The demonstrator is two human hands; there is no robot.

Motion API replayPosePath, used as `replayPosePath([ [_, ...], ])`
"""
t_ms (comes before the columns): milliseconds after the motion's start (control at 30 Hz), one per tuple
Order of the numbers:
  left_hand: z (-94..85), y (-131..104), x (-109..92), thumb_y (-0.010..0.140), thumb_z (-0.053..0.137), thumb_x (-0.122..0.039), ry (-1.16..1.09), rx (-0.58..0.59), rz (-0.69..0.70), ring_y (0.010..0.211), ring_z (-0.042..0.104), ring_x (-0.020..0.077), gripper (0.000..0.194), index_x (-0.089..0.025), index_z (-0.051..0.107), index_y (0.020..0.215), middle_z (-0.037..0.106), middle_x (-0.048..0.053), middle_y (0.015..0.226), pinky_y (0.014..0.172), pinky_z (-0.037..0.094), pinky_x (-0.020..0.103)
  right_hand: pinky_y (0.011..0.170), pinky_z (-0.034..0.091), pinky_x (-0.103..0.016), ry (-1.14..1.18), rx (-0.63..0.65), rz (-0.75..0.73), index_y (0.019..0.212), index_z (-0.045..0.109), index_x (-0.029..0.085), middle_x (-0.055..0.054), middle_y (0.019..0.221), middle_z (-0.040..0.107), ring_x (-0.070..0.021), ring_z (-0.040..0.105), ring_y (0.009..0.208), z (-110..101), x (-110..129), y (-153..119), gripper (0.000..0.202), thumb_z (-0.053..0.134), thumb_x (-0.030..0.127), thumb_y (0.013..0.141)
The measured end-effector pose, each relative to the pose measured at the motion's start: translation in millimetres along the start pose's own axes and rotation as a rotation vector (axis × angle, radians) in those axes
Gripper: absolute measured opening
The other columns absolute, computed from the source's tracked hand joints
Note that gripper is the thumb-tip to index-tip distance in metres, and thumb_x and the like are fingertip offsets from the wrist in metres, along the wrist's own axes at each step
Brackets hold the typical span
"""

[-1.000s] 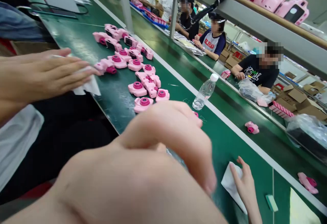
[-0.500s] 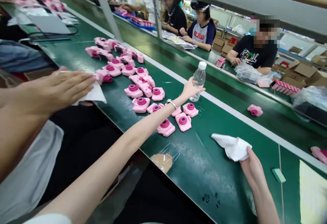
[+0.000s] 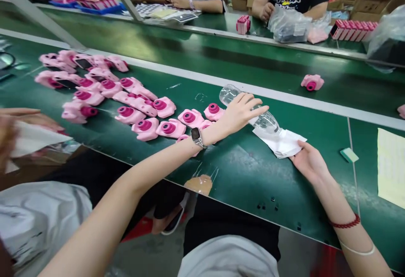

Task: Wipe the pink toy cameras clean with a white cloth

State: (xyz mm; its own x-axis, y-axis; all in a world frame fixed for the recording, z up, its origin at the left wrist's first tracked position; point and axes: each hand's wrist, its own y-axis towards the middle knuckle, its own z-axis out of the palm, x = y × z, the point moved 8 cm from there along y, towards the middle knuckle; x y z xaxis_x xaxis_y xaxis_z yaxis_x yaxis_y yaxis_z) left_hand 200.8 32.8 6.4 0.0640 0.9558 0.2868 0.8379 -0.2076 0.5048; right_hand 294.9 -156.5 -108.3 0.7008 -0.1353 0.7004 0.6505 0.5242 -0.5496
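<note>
My left hand [image 3: 245, 110], with a watch on its wrist, is wrapped round a clear plastic bottle [image 3: 267, 120]. The bottle is tipped over, its neck end down to the right against a white cloth [image 3: 283, 143]. The cloth's right edge is pinched in my right hand [image 3: 308, 159], palm up, above the green table [image 3: 240, 176]. Left of my left hand lie several pink toy cameras [image 3: 169, 128] with dark pink lenses, some partly behind my forearm.
A green and white block [image 3: 349, 155] and a yellow sheet [image 3: 390, 167] lie at the right. A co-worker's hands with white cloth [image 3: 34, 138] are at the left edge. A lone pink camera [image 3: 312, 82] sits beyond the white strip. Other people sit across.
My left hand has taken hold of the bottle, which went from upright to tipped over, its neck now at the cloth. The view has turned downward and to the right.
</note>
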Motion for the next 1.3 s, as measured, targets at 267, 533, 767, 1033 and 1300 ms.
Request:
replayPosePath([
  [267, 9.8, 10, -3, 0.095, 0.039, 0.001, -0.159, 0.06, -0.07, 0.121, 0.06, 0.0244, 0.056, -0.029, 0.055, 0.139, 0.068, 0.007, 0.134, 0.103, 0.049, 0.048, 0.093, 0.062, -0.037, 0.014, 0.026, 0.01, 0.114, 0.066, 0.015, -0.011, 0.115, 0.075, -0.0228, 0.071, 0.111, 5, -1, -3, 0.032, 0.05, 0.011, 0.086],
  [533, 10.8, 8, 5, 0.096, 0.039, 0.001, -0.219, 0.059, -0.143, 0.119, 0.061, 0.0238, 0.055, -0.03, 0.056, 0.138, 0.07, 0.006, 0.131, 0.102, 0.049, 0.048, 0.094, 0.061, -0.038, -0.004, -0.026, 0.023, 0.113, 0.065, 0.016, -0.01, 0.116, 0.074, -0.022, 0.069, 0.115, 9, 1, -10, 0.031, 0.046, 0.013, 0.089],
  [767, 6.3, 3, 2, 0.097, 0.038, -0.001, -0.215, 0.039, -0.06, 0.116, 0.062, 0.0225, 0.054, -0.031, 0.056, 0.138, 0.071, 0.005, 0.128, 0.099, 0.052, 0.048, 0.094, 0.059, -0.029, 0.012, 0.041, -0.009, 0.111, 0.066, 0.015, -0.012, 0.123, 0.071, -0.0195, 0.066, 0.12, 11, 4, -10, 0.029, 0.046, 0.017, 0.091],
  [1033, -0.4, -2, 9, 0.1, 0.037, -0.006, -0.168, 0.02, -0.044, 0.112, 0.063, 0.0213, 0.047, -0.03, 0.058, 0.133, 0.073, 0.004, 0.122, 0.094, 0.053, 0.044, 0.097, 0.06, -0.04, -0.019, 0.018, 0.006, 0.107, 0.068, 0.017, -0.01, 0.119, 0.073, -0.0232, 0.066, 0.121, 12, 4, -12, 0.028, 0.045, 0.02, 0.09],
  [1300, 7.5, -5, 4, 0.09, 0.046, 0.0, -0.172, 0.128, -0.044, 0.113, 0.059, 0.0249, 0.057, -0.022, 0.053, 0.142, 0.07, 0.009, 0.128, 0.097, 0.046, 0.042, 0.099, 0.059, -0.039, -0.036, 0.012, 0.01, 0.115, 0.068, 0.018, -0.009, 0.118, 0.074, -0.0227, 0.067, 0.119, 16, 7, -15, 0.041, 0.049, 0.012, 0.078],
])
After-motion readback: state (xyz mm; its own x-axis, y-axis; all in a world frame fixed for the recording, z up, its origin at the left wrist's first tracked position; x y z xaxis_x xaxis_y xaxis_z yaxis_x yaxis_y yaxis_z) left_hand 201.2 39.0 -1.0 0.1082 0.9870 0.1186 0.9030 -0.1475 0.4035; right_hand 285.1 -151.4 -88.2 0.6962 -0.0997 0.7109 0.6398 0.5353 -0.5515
